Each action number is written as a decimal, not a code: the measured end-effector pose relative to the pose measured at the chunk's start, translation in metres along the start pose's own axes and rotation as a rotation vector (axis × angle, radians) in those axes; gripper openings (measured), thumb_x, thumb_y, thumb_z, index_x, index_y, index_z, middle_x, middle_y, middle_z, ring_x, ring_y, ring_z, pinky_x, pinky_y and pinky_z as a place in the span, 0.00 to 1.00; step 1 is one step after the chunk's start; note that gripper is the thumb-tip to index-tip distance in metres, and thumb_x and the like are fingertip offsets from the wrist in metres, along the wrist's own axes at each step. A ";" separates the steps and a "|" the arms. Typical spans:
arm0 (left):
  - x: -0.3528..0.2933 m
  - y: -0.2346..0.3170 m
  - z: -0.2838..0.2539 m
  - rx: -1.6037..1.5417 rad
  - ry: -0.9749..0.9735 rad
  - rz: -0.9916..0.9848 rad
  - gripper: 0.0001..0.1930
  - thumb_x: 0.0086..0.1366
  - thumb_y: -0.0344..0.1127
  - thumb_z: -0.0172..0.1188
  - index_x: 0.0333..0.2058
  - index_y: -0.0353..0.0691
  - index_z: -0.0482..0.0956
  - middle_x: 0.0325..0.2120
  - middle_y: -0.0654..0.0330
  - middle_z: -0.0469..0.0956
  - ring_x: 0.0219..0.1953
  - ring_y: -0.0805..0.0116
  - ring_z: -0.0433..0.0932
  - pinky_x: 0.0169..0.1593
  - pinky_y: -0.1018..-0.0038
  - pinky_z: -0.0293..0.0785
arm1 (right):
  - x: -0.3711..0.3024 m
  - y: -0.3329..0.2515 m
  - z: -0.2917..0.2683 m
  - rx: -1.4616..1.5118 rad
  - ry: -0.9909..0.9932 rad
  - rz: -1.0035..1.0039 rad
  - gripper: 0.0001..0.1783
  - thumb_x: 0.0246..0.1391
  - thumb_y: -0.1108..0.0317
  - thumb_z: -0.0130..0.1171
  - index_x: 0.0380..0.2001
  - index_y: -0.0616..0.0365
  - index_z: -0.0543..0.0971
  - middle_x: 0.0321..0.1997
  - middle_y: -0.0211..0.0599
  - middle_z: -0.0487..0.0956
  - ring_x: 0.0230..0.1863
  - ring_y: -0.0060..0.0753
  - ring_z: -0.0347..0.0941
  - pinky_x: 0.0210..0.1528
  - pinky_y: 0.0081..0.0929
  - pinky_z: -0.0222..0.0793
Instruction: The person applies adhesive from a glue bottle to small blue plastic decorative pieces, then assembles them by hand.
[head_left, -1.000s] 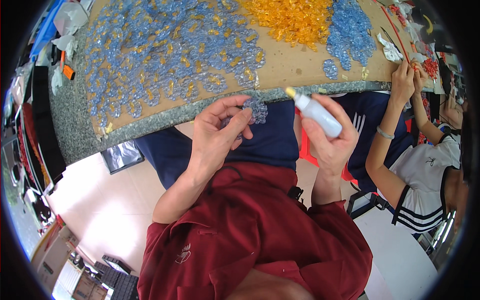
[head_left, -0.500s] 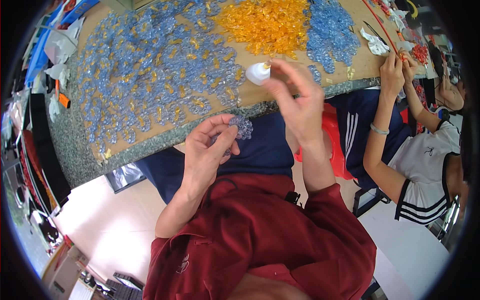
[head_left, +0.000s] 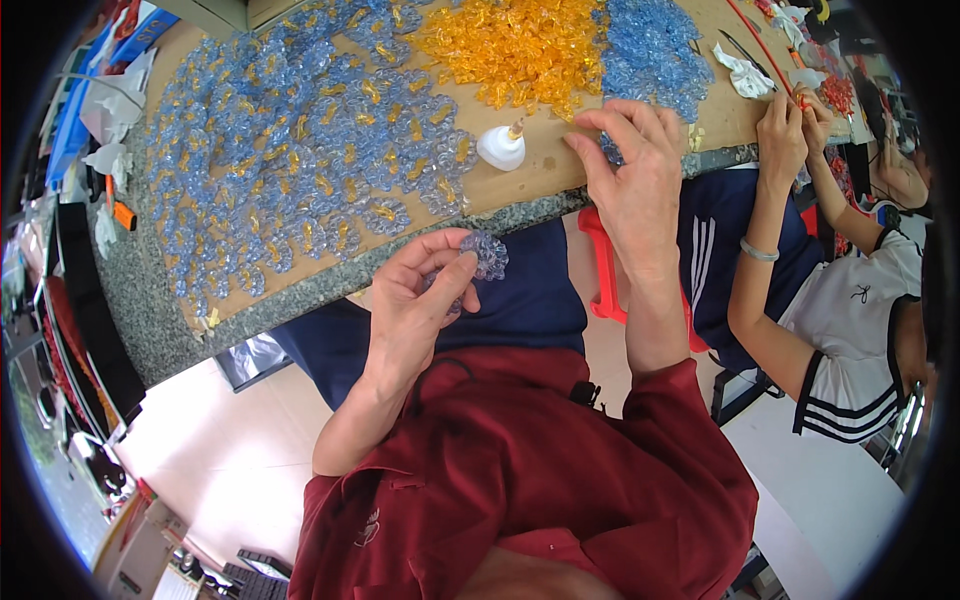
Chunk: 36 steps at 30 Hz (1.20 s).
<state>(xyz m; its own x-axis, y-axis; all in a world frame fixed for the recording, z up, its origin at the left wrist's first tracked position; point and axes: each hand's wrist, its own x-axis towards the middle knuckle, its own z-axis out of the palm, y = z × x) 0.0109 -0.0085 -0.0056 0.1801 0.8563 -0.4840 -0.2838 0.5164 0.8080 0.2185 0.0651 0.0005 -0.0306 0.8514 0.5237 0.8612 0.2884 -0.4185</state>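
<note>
My left hand [head_left: 420, 300] holds a clear blue plastic flower piece [head_left: 487, 254] over my lap, just below the table edge. A white glue bottle [head_left: 500, 147] with an amber tip stands on the brown board, with no hand on it. To its right, my right hand [head_left: 632, 170] reaches with spread fingers onto the board, its fingertips at the near edge of a heap of loose blue pieces [head_left: 648, 55]. Whether those fingers pinch a piece I cannot tell. A heap of orange pieces [head_left: 515, 45] lies beyond the bottle.
Several assembled blue-and-orange flowers [head_left: 290, 150] cover the board's left half on the grey stone table [head_left: 140, 320]. A person in a white shirt [head_left: 850, 330] sits to my right, hands at the table's edge [head_left: 790, 120]. A red stool [head_left: 600, 280] stands beneath.
My right hand carried the glue bottle up from my lap, set it on the board and let go, then moved right to the blue pieces. My left hand kept hold of its flower piece.
</note>
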 end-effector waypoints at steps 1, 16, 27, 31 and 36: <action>0.000 0.001 0.000 0.006 0.005 -0.004 0.12 0.60 0.29 0.57 0.42 0.35 0.72 0.23 0.67 0.75 0.20 0.83 0.71 0.18 0.89 0.55 | 0.002 0.000 0.001 0.018 -0.010 -0.003 0.07 0.37 0.74 0.64 0.25 0.58 0.79 0.31 0.33 0.75 0.36 0.38 0.66 0.40 0.33 0.61; -0.001 0.000 0.004 -0.003 -0.001 0.000 0.09 0.61 0.25 0.53 0.41 0.32 0.72 0.26 0.61 0.77 0.20 0.82 0.71 0.17 0.89 0.55 | 0.007 -0.004 0.009 0.046 -0.161 -0.102 0.06 0.40 0.77 0.59 0.27 0.60 0.78 0.27 0.37 0.74 0.33 0.41 0.66 0.37 0.33 0.64; 0.000 -0.009 0.004 0.080 0.036 0.118 0.14 0.58 0.28 0.59 0.43 0.32 0.76 0.24 0.65 0.77 0.21 0.83 0.71 0.24 0.87 0.65 | -0.036 -0.045 -0.030 0.828 -0.326 0.583 0.09 0.43 0.79 0.62 0.32 0.63 0.79 0.23 0.30 0.77 0.24 0.14 0.68 0.27 0.14 0.64; -0.004 -0.006 0.004 0.119 0.059 0.100 0.13 0.57 0.28 0.60 0.42 0.32 0.78 0.23 0.65 0.77 0.20 0.84 0.71 0.24 0.87 0.66 | -0.042 -0.053 -0.027 0.686 -0.321 0.271 0.11 0.40 0.80 0.64 0.31 0.61 0.81 0.25 0.32 0.79 0.26 0.23 0.71 0.28 0.18 0.66; -0.005 -0.003 0.006 0.161 0.065 0.090 0.13 0.58 0.26 0.58 0.42 0.29 0.76 0.21 0.61 0.76 0.20 0.80 0.73 0.24 0.86 0.68 | -0.049 -0.051 -0.019 0.657 -0.288 0.071 0.12 0.34 0.78 0.66 0.28 0.59 0.82 0.26 0.34 0.79 0.28 0.30 0.71 0.29 0.23 0.67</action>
<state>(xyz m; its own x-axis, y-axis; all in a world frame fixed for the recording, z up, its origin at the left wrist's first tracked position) 0.0161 -0.0139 -0.0036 0.0984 0.9003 -0.4239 -0.1405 0.4343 0.8897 0.1858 0.0006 0.0102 -0.1965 0.9335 0.2999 0.3860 0.3548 -0.8516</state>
